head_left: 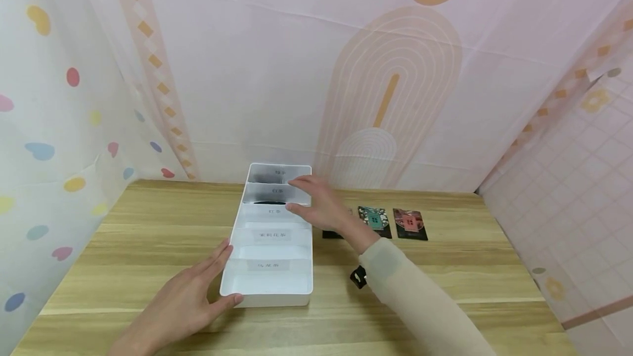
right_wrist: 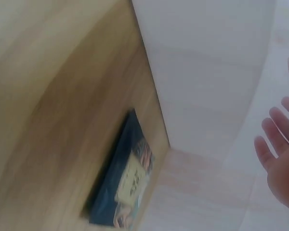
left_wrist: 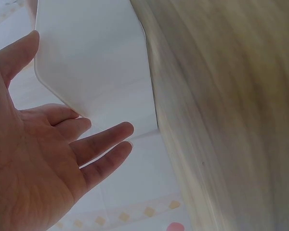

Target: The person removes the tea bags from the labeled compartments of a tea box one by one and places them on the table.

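A long white box [head_left: 267, 300] with labelled compartments in a row stands on the wooden table. My left hand [head_left: 185, 295] rests against its near left corner, thumb at the front edge and fingers along the side. In the left wrist view, the left fingers [left_wrist: 106, 142] are spread and mostly straight beside the white wall. Over the right side of the box, near the second and third compartments from the back, hovers my right hand [head_left: 321, 205], fingers parted and holding nothing visible. Dark edges of packets [head_left: 269, 202] show inside the two rear compartments.
Right of the box lie a green-and-black packet [head_left: 374, 221], a red-and-black packet [head_left: 410, 223] and a dark packet with a cream label [right_wrist: 130, 183], partly hidden in the head view. A small black object [head_left: 358, 277] sits by the right sleeve. Patterned curtains [head_left: 237, 98] hang behind.
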